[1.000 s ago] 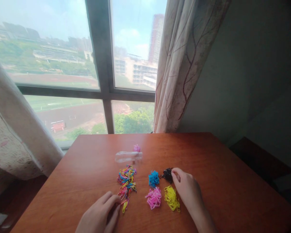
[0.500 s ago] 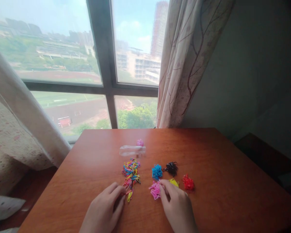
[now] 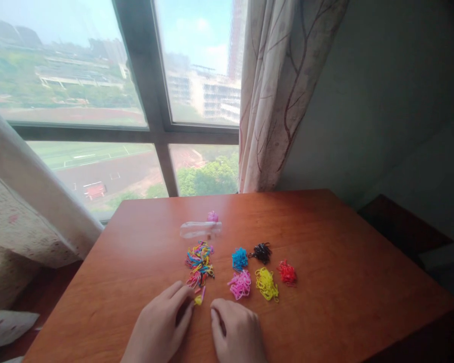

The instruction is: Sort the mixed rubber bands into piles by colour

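A mixed heap of coloured rubber bands (image 3: 199, 263) lies on the wooden table (image 3: 344, 282). To its right sit sorted little piles: blue (image 3: 239, 258), black (image 3: 262, 251), pink (image 3: 239, 284), yellow (image 3: 267, 284) and red (image 3: 287, 272). My left hand (image 3: 161, 327) rests palm down at the near end of the mixed heap, fingers together, fingertips touching a yellow band. My right hand (image 3: 236, 333) lies beside it, fingers curled loosely, just below the pink pile; nothing shows in it.
A clear plastic bottle (image 3: 200, 229) lies on its side behind the heap, with a small pink cap-like thing (image 3: 212, 216) beyond it. Curtains hang at left (image 3: 18, 201) and right (image 3: 276, 91) of the window. A dark wall stands on the right.
My right hand has drawn back from the black pile, past the pink pile, to beside my left hand. The yellow and red piles are now uncovered. My left hand has stayed put.
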Demonstrator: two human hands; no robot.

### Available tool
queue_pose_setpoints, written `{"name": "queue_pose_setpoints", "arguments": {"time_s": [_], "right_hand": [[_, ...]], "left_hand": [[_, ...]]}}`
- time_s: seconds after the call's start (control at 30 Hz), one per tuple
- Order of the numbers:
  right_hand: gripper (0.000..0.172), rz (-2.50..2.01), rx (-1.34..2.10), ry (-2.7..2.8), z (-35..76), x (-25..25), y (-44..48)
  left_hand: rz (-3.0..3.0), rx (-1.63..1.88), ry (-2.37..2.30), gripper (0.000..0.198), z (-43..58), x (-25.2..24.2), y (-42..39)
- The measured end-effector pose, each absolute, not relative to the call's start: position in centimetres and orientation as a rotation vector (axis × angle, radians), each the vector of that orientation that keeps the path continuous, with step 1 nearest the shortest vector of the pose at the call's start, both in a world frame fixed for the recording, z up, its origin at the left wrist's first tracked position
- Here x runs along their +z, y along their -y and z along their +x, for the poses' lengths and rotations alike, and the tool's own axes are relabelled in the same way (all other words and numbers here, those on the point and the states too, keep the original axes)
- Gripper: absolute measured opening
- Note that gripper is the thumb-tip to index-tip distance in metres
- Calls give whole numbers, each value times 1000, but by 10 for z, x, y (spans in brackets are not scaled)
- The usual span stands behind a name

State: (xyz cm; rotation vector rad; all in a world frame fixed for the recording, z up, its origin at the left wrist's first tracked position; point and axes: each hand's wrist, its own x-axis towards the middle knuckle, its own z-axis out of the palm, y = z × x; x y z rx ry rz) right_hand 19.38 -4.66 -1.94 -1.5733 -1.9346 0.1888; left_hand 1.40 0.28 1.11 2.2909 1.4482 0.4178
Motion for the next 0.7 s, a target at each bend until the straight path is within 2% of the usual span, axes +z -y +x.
{"name": "queue_pose_setpoints", "arguments": {"time_s": [0.33,0.53,0.7], "right_hand": [[17,-1609,307,1896,194,-15,47],[28,-1634,304,1891,195,-14,47],[19,-1606,352,1885,194,-14,47]], "left_hand": [[2214,535,-1369,12,16,11,-4],[2174,516,-1251,12,19,13,0],[2169,507,-1170,16,22,16,2]]}}
